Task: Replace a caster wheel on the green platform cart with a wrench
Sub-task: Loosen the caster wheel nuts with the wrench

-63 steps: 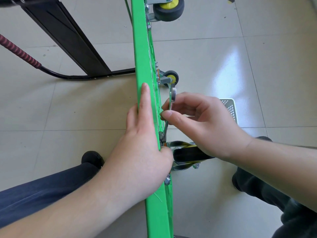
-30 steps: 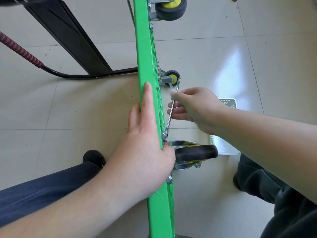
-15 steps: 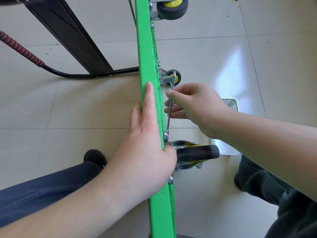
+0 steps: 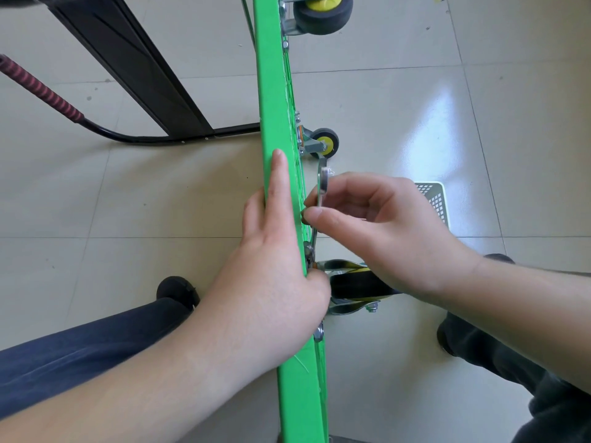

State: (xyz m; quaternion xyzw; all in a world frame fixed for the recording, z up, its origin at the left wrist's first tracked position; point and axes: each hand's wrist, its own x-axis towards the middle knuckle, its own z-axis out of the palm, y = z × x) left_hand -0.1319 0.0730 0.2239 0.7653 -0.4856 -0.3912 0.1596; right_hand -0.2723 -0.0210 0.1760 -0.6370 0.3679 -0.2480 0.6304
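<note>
L hand (image 4: pixel 271 282) lies flat w/ straight fingers on green cart (image 4: pixel 271 91) edge. R hand (image 4: pixel 383 231) just beside it pinches wrench (image 4: pixel 322 183); caster wheel (image 4: pixel 355 284) under R palm.

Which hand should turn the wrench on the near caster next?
Probably the right hand: it already pinches the wrench beside the caster. The left hand braces the cart.

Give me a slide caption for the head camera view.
Left hand steadies the upended green platform cart while right hand works a silver wrench at its caster.
</note>
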